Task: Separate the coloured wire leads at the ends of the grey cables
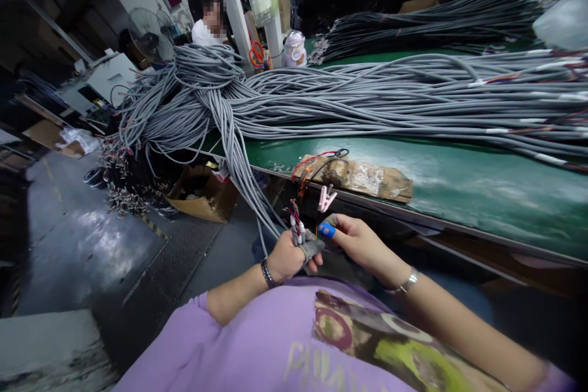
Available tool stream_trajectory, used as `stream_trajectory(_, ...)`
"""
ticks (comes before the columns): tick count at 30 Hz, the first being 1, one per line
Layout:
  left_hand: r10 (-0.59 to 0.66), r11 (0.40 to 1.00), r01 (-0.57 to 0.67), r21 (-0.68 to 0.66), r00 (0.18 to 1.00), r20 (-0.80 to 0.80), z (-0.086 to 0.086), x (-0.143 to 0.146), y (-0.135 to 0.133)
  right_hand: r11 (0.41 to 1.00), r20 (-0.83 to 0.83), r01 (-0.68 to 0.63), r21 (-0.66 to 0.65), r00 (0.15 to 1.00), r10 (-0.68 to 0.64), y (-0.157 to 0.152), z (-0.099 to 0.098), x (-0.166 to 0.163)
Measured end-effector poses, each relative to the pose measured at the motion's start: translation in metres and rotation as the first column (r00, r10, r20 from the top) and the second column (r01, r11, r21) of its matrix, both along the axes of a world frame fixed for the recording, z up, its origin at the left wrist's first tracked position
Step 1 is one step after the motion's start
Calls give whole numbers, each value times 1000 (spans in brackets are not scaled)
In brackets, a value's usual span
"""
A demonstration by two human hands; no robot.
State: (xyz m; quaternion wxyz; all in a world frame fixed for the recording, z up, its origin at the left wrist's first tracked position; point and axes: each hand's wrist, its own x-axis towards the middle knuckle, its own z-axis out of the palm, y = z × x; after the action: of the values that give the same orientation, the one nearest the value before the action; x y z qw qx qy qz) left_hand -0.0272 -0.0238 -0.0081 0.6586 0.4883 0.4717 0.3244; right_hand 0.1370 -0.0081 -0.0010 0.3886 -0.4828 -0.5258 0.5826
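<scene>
My left hand (290, 256) is closed round the ends of several grey cables (250, 180), which hang down to it from the bench. White-wrapped ends with thin coloured wires (296, 220) stick up out of that fist. Grey coverings show on its thumb and finger. Close beside it on the right, my right hand (351, 236) pinches thin coloured wires at the fingertips; a blue covering is on its thumb. Just above the hands, a pink clothespin (326, 198) sits at the bench edge, by a wooden block (367, 179) with tape and red and black leads.
Long bundles of grey cable (367, 98) lie across the green bench (482, 187). Behind them are black cables (413, 30), a lidded purple container (294, 49) and orange-handled scissors (258, 54). A cardboard box (206, 196) stands on the floor at left. Another person (209, 21) is farther back.
</scene>
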Motion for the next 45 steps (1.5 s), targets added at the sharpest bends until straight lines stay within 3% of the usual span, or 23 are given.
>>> stream_trajectory(7,54,999,-54,3,998,19,1,-2,0,986,22,163,25,986,-163,2,-10,4)
stream_trajectory(11,139,990,-137,-28,988,60,3,-2,1,964,-100,256,-74,960,-263,4,-12,16)
stream_trajectory(14,193,981,-192,-21,977,87,1,-1,2,978,-189,108,-177,972,-142,-1,-7,19)
stream_trajectory(18,188,982,-189,3,979,79,-4,1,3,993,-130,-81,-84,989,70,-6,-1,16)
stream_trajectory(26,197,980,-200,13,975,103,-7,-1,3,997,-22,-71,-29,997,71,-5,-7,12)
stream_trajectory(31,145,989,-146,17,987,73,-4,0,2,998,-61,49,42,997,-47,-7,1,3)
stream_trajectory(34,112,992,-114,44,993,48,-3,0,1,996,-51,57,72,997,-54,-7,-2,0)
stream_trajectory(38,199,977,-205,54,976,90,-5,0,1,992,-7,73,101,997,-73,-7,-10,0)
stream_trajectory(45,303,951,-309,19,942,145,-7,2,3,995,-85,99,22,992,-97,-10,-9,-1)
